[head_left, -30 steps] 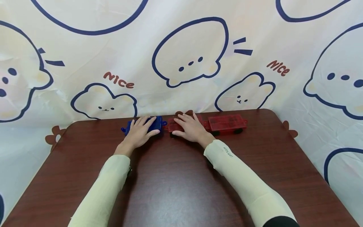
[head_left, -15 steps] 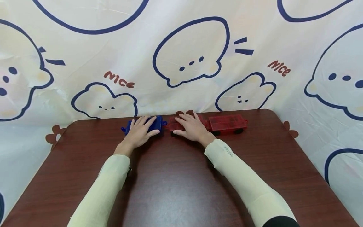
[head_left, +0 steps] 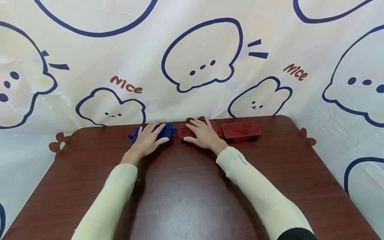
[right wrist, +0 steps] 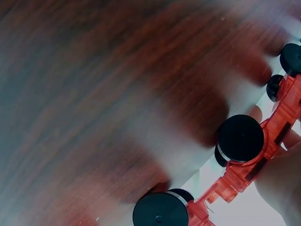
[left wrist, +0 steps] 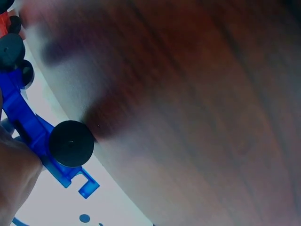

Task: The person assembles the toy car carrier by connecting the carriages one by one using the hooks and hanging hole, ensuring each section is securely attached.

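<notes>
In the head view my left hand (head_left: 147,140) rests on a blue toy train car (head_left: 163,132) at the table's far edge, its fingers spread over the top. My right hand (head_left: 204,135) lies in the same way on a red see-through toy train car (head_left: 184,129). Beside that stands a second red train car (head_left: 240,130), apparently joined to the first. Between the blue and red cars the hooks nearly meet; whether they are linked I cannot tell. The left wrist view shows a black wheel (left wrist: 71,143) and a blue hook (left wrist: 88,187). Both palms hide much of their cars.
The dark brown wooden table (head_left: 180,200) spreads out in front of the cars. Behind its far edge hangs a pale cloth (head_left: 192,103) printed with cartoon bears, and similar cloth closes off both sides.
Very little differs. The red cars and my right hand sit a touch farther right, with a slightly wider gap from the blue car. My left hand stays in place.
</notes>
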`<action>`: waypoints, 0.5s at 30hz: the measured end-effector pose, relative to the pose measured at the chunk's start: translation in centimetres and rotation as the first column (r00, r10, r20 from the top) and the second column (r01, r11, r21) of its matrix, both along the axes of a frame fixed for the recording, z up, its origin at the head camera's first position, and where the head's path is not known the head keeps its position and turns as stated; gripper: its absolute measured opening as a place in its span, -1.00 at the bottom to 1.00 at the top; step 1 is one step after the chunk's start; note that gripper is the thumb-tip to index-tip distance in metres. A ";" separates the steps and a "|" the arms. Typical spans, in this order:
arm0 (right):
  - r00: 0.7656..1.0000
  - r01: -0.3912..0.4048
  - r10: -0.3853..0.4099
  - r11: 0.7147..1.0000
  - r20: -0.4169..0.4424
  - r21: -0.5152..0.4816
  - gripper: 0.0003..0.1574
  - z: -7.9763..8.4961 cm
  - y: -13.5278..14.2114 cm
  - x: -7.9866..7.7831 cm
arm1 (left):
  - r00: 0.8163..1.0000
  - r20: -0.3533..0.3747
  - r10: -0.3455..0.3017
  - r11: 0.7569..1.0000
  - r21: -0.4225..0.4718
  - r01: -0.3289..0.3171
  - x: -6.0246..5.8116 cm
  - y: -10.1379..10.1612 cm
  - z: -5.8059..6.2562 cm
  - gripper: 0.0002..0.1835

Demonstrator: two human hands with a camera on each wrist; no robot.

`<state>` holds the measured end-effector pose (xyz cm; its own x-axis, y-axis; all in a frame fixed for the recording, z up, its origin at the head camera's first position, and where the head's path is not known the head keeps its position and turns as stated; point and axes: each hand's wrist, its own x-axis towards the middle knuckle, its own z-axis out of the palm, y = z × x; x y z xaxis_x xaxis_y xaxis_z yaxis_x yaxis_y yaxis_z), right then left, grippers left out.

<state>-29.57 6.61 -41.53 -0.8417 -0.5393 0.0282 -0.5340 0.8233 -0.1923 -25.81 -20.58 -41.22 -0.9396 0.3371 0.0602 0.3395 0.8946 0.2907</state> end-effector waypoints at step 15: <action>1.000 0.002 -0.002 1.000 -0.009 0.002 -0.02 -0.2 -0.1 -0.1 | 1.000 -0.007 0.004 1.000 -0.004 -0.004 0.1 0.0 0.0 -0.19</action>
<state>-29.67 6.51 -41.68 -0.8426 -0.5374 0.0342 -0.5337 0.8250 -0.1858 -25.71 -20.62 -41.18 -0.9403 0.3339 0.0656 0.3383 0.8969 0.2849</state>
